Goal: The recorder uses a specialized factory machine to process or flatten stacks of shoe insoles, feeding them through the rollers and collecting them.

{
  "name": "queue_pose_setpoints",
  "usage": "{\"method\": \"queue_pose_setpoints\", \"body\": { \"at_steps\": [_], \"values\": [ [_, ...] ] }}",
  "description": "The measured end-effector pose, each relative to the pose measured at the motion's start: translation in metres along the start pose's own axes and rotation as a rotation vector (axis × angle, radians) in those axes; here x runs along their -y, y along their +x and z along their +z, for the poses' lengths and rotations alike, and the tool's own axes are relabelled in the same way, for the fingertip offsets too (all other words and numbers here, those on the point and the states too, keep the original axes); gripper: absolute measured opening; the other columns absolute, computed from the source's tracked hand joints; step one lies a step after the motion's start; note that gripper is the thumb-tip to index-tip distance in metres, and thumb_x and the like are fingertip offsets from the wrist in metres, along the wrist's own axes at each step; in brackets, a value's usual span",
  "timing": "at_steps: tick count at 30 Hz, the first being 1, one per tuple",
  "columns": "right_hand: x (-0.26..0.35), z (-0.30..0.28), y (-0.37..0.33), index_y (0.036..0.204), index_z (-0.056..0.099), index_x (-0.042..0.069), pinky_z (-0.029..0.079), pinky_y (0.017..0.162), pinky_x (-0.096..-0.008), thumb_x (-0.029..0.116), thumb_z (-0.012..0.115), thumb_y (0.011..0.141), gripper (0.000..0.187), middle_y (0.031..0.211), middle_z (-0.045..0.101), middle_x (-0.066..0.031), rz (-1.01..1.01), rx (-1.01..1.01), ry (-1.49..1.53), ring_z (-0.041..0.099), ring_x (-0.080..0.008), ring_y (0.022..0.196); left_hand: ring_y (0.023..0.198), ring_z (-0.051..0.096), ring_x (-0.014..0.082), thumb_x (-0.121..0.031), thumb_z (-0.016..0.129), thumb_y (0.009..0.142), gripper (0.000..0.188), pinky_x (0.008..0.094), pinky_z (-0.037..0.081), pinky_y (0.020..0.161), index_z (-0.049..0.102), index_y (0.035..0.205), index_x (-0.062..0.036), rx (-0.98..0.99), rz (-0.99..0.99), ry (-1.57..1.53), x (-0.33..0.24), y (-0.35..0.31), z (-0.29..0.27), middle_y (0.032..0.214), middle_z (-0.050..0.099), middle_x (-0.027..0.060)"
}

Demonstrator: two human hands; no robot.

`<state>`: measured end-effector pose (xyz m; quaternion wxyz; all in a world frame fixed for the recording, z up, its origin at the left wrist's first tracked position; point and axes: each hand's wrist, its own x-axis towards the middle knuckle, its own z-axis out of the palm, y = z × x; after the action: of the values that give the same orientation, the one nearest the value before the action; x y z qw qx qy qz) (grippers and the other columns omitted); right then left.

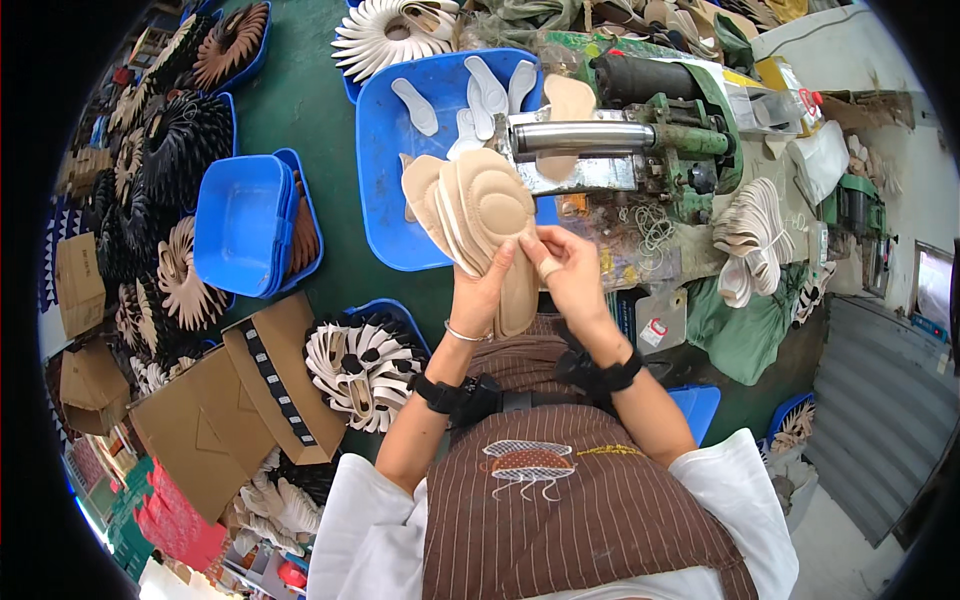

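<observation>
A fanned bundle of beige insoles (495,195) is held up in front of me, above the near edge of the blue tub. My left hand (480,295) grips the bundle from the left, its thumb lying across the front insole and its other fingers hidden behind. At the right edge, my right hand (572,278) closes its thumb and fingertips on the same insoles. A pale wrap circles one finger of that hand. Just beyond the bundle is a machine with a shiny metal roller (580,136), and a beige insole piece (570,100) lies at it.
White insoles lie in the large blue tub (385,225). A tied insole bundle (755,235) sits on the bench at right. On the left are stacked blue tubs (235,225), opened cardboard (205,420) and a round pile of white insoles (365,370).
</observation>
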<state>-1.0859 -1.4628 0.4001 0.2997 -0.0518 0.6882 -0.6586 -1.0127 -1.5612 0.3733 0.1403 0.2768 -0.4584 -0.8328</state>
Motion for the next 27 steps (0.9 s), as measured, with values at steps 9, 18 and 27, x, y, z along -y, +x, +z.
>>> {"method": "queue_pose_setpoints", "body": {
  "at_steps": [9, 18, 27],
  "values": [
    [-0.039, -0.079, 0.032, 0.091, 0.057, 0.000, 0.045, 0.063, -0.0212, 0.011, 0.058, 0.090, 0.011, 0.083, 0.065, -0.0039, 0.077, -0.391, 0.066, 0.055, -0.0049, 0.071, 0.105, 0.053, 0.0154, -0.027, 0.055, 0.094, 0.040, 0.0299, 0.045, 0.089, 0.047, 0.123, -0.0007, 0.028, -0.272, -0.157, -0.010, -0.004, -0.010, 0.117, 0.055, 0.0068],
    [0.008, 0.006, -0.023, 0.096, 0.062, 0.000, 0.048, 0.074, -0.0229, 0.008, 0.061, 0.089, 0.011, 0.089, 0.067, -0.0070, 0.035, 0.029, 0.103, 0.061, -0.0099, 0.083, 0.099, 0.055, 0.0156, -0.025, 0.059, 0.092, 0.038, 0.0296, 0.047, 0.085, 0.050, 0.118, 0.0012, -0.124, 0.179, 0.125, 0.005, -0.005, 0.005, 0.110, 0.058, 0.0072],
    [-0.042, -0.067, 0.012, 0.096, 0.056, 0.002, 0.048, 0.062, -0.0221, 0.009, 0.058, 0.090, 0.009, 0.087, 0.066, -0.0062, 0.059, -0.296, 0.184, 0.059, -0.0083, 0.071, 0.083, 0.062, 0.0198, -0.033, 0.053, 0.094, 0.039, 0.0325, 0.053, 0.068, 0.048, 0.117, -0.0013, -0.042, -0.061, -0.143, -0.010, 0.000, 0.001, 0.100, 0.060, 0.0094]
  ]
}}
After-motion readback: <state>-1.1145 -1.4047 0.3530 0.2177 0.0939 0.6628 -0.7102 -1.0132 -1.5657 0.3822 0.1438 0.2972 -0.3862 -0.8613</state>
